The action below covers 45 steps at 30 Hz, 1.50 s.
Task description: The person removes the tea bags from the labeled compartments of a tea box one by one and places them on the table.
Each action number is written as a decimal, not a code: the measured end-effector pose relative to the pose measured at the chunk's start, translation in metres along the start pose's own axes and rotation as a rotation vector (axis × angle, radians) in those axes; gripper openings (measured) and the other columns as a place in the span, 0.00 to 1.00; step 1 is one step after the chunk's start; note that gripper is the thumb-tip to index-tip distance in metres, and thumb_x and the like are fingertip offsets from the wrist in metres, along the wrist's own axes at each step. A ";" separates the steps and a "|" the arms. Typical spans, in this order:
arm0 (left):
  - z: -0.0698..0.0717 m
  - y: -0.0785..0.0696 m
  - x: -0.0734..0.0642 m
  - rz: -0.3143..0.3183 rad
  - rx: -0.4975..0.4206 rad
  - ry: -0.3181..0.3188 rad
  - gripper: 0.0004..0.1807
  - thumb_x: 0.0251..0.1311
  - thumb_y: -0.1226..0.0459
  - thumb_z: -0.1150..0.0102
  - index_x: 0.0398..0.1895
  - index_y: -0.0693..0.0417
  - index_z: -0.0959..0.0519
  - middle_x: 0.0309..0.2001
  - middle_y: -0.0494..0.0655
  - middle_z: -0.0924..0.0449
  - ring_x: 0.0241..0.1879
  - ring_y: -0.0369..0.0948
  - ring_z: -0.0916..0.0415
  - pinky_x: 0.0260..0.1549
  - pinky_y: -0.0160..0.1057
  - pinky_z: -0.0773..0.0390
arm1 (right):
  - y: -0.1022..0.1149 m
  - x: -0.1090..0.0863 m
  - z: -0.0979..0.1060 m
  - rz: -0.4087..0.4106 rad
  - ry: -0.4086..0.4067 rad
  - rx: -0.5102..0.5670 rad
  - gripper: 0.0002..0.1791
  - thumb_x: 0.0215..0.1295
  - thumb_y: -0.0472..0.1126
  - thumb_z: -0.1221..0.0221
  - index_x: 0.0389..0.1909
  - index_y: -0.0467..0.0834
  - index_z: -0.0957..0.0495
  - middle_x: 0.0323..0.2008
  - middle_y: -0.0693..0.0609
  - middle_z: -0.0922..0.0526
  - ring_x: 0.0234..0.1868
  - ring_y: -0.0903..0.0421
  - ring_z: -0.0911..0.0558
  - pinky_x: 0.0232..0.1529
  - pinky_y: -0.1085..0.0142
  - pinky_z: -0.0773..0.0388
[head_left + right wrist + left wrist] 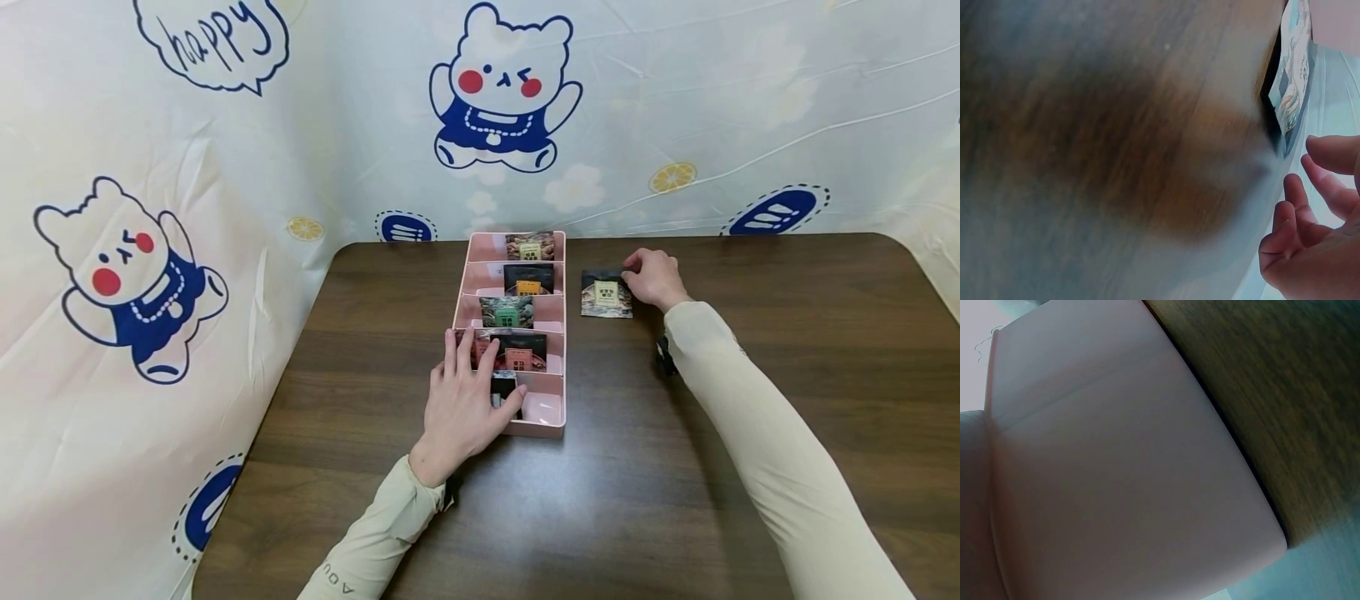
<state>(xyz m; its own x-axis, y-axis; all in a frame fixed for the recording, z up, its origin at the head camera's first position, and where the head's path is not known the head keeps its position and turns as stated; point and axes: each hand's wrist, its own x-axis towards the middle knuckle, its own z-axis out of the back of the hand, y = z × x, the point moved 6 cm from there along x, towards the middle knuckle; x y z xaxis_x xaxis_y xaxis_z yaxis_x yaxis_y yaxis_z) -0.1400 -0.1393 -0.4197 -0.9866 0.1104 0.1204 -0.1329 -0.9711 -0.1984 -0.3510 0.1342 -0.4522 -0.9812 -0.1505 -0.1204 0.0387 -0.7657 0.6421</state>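
Note:
A pink tray (pixel 543 408) divided into several compartments stands on the table, with sachets in it. My left hand (pixel 465 400) rests over its near left side, fingers spread across the rim and thumb over the nearest compartment. Partly hidden under that hand is a black-and-white packet (pixel 503 383). To the right of the tray lies a dark sachet with a pale yellow label (pixel 607 293). My right hand (pixel 655 279) is at its right edge, fingertips right by the upper corner. In the right wrist view, the loosely bent fingers (pixel 1294 190) have nothing between them, beside the sachet's corner.
Inside the tray are a yellow-label sachet (pixel 530 247), an orange-label one (pixel 528 281), a green-label one (pixel 507 313) and a red-label one (pixel 519 354). The brown wooden table (pixel 600 517) meets a patterned curtain (pixel 637 108) at the back and left.

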 end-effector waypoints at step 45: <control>0.001 -0.001 0.000 -0.007 0.010 -0.022 0.41 0.57 0.33 0.55 0.69 0.45 0.34 0.74 0.56 0.48 0.76 0.58 0.58 0.57 0.61 0.33 | 0.056 0.007 0.002 0.132 -0.113 0.111 0.14 0.73 0.41 0.51 0.48 0.36 0.23 0.43 0.38 0.21 0.42 0.45 0.25 0.46 0.52 0.29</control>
<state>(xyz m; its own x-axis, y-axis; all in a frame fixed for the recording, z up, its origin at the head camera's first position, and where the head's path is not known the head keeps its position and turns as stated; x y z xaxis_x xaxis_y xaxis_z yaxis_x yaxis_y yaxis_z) -0.1395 -0.1384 -0.4184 -0.9832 0.1130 0.1431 -0.1390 -0.9724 -0.1876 -0.3564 0.0910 -0.4156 -0.9842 -0.1694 0.0524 0.1538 -0.6691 0.7271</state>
